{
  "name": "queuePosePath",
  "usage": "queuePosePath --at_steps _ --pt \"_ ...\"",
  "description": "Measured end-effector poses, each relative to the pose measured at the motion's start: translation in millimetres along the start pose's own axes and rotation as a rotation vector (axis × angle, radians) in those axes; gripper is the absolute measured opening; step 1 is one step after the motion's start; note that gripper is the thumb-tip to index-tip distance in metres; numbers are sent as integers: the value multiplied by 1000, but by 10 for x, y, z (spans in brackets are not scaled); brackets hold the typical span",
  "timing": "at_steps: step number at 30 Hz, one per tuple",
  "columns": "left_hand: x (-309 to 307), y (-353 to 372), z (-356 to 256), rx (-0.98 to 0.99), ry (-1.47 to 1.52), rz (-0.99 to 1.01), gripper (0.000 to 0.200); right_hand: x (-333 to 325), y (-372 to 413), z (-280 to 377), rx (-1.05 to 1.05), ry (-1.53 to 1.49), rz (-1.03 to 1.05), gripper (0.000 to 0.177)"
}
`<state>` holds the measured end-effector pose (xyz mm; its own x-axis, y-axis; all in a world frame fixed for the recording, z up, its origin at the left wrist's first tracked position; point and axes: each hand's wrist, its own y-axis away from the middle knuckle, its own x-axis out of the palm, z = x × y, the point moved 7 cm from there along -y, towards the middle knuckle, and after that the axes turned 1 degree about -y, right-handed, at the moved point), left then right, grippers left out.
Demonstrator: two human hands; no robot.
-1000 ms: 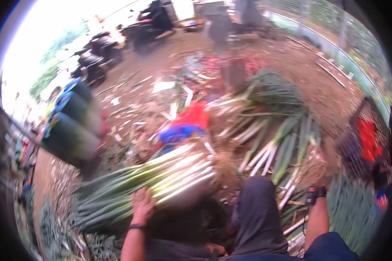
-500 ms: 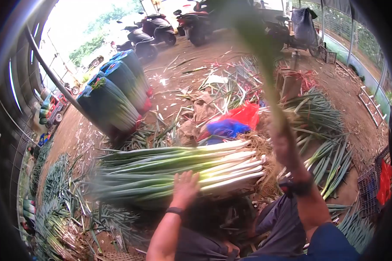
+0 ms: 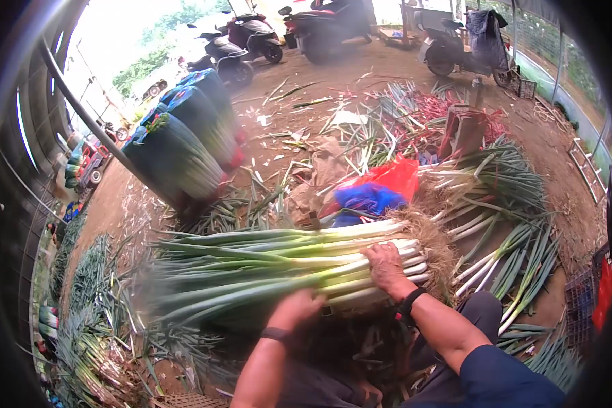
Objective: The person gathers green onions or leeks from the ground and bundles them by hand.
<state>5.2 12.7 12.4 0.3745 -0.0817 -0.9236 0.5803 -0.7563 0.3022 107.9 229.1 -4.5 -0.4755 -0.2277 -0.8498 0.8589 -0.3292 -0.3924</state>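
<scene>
A thick stack of large green onions [image 3: 251, 268] lies crosswise in front of me, leaves to the left, white stalks and roots to the right. My right hand [image 3: 386, 265] bends its fingers round white stalks on top, close to the roots. Lower down, my left hand [image 3: 297, 307] is at the near edge of the stack, under the green part. Motion blurs its fingers, so their grip does not show.
Behind the stack are a blue plastic bag [image 3: 370, 198] and a red plastic bag [image 3: 399, 177]. Wrapped onion bundles [image 3: 177, 153] stand at left. Loose onions [image 3: 513, 183] lie at right, near a dark crate [image 3: 579, 309]. Parked scooters [image 3: 330, 30] are at the back.
My right hand has come down from holding a long onion upright to the stalks on the stack. My left hand has moved from the top of the stack to its near edge.
</scene>
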Motion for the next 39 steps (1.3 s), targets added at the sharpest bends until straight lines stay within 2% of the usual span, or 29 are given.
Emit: queuePosePath --at_steps 1,2,3,5,7,8,11,12,14,16,18,19,20,23,24,25,26,27,28,29,31,32,35,37,39 --pt "4 47 62 -215 237 295 67 26 14 -37 15 2 4 42" --pt "13 -20 167 -162 293 142 76 50 35 -43 29 -23 14 42" --pt "95 -87 270 -193 357 194 79 2 45 -17 49 -7 13 42" --pt "0 -59 227 -314 290 184 85 -156 16 77 16 68 8 49" --pt "61 -103 279 -263 267 26 91 -182 37 56 17 90 -41 51" --pt "128 -123 336 -261 233 9 91 -188 55 66 -3 87 -84 54" --pt "-77 -15 147 -263 187 96 90 -164 89 59 9 113 -122 50" --pt "-92 -35 133 -261 213 73 84 -175 80 17 13 112 -128 50" --pt "-115 -40 102 -213 197 57 80 -43 86 -124 108 -60 70 43" --pt "-208 2 73 -147 112 19 66 -22 59 -212 130 -102 87 41" --pt "-391 144 -4 -38 124 -193 48 62 42 -241 153 -138 105 38" --pt "-555 208 -103 -7 150 -273 43 47 12 -254 144 -102 30 36" --pt "-668 221 -165 -17 143 -276 43 27 11 -261 138 -64 -45 33" --pt "-855 154 -239 -11 56 -328 39 25 62 -271 118 -144 -5 33" --pt "-853 48 -252 120 -148 -484 41 86 54 -346 138 -178 173 39" --pt "-808 -40 -263 253 -356 -634 43 37 32 -396 133 -176 171 39" --pt "-524 -231 -31 185 -374 -445 49 25 13 -417 131 -271 257 46" --pt "-424 -279 51 183 -374 -447 49 3 -3 -418 132 -366 344 54" --pt "-359 -303 85 183 -376 -438 50 -33 9 -381 101 -337 499 66" --pt "-302 -329 129 182 -379 -430 51 26 33 -370 99 -336 499 66" --pt "-269 -308 119 175 -389 -410 52 106 173 -356 88 -122 352 64" --pt "-248 -296 117 178 -389 -438 53 165 260 -318 111 -31 345 65" --pt "-231 -153 71 179 -380 -461 54 147 330 -290 98 -42 355 64" --pt "-213 2 23 138 -249 -409 54 161 349 -314 89 -38 388 63" --pt "-165 10 27 166 -275 -471 55 184 325 -305 58 -24 354 62"
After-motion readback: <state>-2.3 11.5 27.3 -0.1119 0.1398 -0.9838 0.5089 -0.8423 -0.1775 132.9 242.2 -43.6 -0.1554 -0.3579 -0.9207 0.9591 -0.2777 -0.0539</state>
